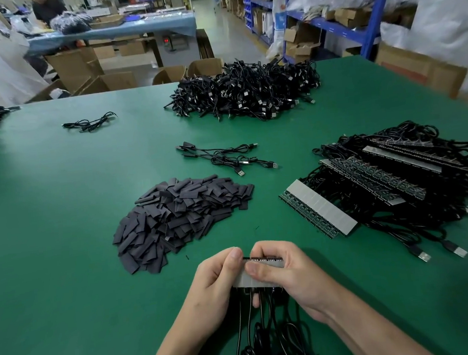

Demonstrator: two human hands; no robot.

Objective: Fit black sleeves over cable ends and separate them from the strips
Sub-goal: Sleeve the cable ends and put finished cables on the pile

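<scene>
**Strip held in both hands, sleeves close by**

The strip [251, 282] is low in the middle of the view, lifted off the table [60, 222]. Its grey face is turned up toward the camera and its dark toothed edge is at the top. The left hand [217, 284] pinches the strip's left end between thumb and curled fingers. The right hand [289, 272] grips the rest, with the thumb pressed flat on the grey face and the fingers wrapped behind. The two thumbs nearly meet, which looks like a hold for bending one end piece off. No sleeve shows in either hand, and it cannot be told whether any end here is already covered.

The cables [250, 330] hang from the strip's lower edge and coil toward the person, clear of the fingers.

Just beyond the hands and to the left, the sleeves [185, 219] lie in a loose pile, probably placed there for a short reach. To the right is a stack [384, 180] of further strips with their cables attached, apparently the supply waiting its turn. Past the sleeves a few loose cables [225, 158] with plugs lie on their own; these are likely finished pieces put aside from the work. At the far side of the table is a big heap [247, 93] of tangled cables.
</scene>
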